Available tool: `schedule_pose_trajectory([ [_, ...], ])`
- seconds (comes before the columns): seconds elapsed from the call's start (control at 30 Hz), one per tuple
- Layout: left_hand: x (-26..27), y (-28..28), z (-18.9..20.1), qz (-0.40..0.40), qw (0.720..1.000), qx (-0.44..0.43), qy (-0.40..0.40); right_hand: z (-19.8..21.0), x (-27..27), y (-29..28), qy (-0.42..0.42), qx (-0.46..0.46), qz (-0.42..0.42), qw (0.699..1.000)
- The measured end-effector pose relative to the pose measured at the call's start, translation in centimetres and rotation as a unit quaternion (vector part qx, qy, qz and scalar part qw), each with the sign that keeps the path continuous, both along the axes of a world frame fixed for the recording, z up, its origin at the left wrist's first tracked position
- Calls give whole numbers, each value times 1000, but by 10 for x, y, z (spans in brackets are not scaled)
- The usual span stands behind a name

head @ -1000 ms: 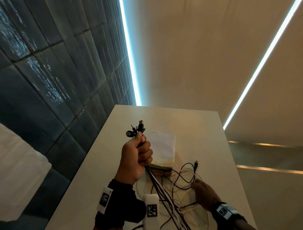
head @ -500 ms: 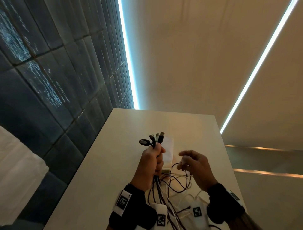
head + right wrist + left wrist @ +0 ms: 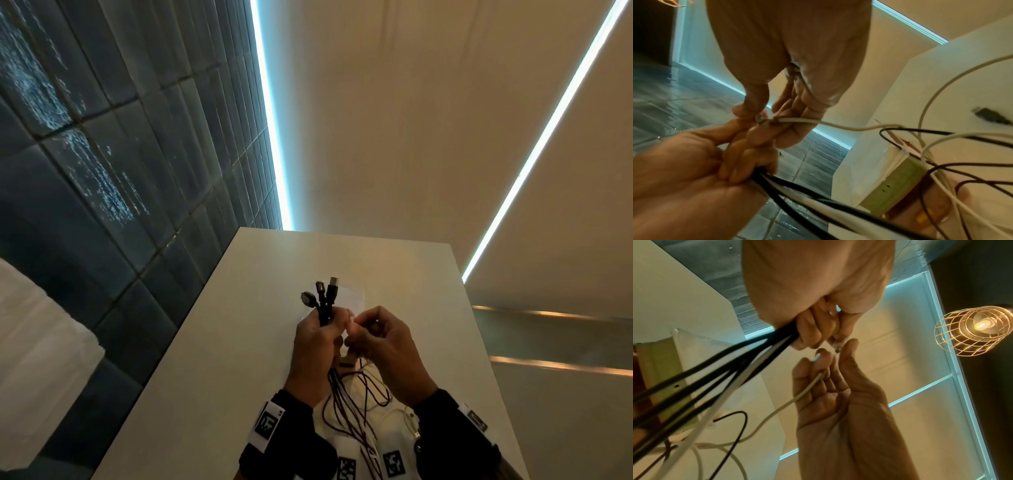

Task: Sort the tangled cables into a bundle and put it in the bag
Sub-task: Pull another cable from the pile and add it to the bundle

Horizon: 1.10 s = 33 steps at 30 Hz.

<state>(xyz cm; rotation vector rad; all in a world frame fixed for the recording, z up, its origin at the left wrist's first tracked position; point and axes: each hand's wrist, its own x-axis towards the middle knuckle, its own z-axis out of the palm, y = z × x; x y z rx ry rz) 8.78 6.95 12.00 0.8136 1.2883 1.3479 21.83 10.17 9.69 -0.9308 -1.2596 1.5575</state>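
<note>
Fingers of the left hand are curled tight round a bunch of black cables, with one white one in it. Fingers of the right hand pinch the tip of a thin white cable right beside the left thumb, so the two hands touch. Both hands are held up above the bench, knuckles up, wrists side by side.

Much is hard to see. From the head view the hands cover the spot where the white tip sits, and I cannot tell what kind of plug it has. The bag lies flat on the bench behind the hands, pale and thin; only its far edge peeks out there. Its opening is not clear to me.

The bench is smooth, flat and pale. Loose loops of cable, dark and white, hang from the hands and lie on the bench below the wrists, running out of the picture at the bottom. A green and brown box shape sits under them by the bag; I cannot tell what it is. Three black plugs stick up out of the left fist, small and shiny at the ends. Another dark plug lies alone on the bench.
</note>
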Motion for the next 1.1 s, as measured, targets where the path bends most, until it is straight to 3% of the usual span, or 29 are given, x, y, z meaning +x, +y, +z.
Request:
schedule_pose_trajectory([
  [0.17,-8,6,0,27,997,45,-62,1,0,-11,-28,55,7,998],
  [0.33,2,1,5,-25,999,35,-32,21,-11,-9,-14,101,-15,995],
  [0.53,-4,3,10,55,998,31,-21,20,-17,-5,-65,110,27,991],
  [0.73,-13,4,13,70,987,35,-141,-5,-13,-6,-44,75,85,993],
  [0.8,-14,3,17,54,979,48,-191,-16,-14,-5,-78,75,100,989],
  [0.93,-25,6,17,79,977,73,-186,-47,-8,-2,-215,135,108,961],
  [1.1,-35,5,15,104,972,70,-199,-78,-3,3,-258,146,105,949],
])
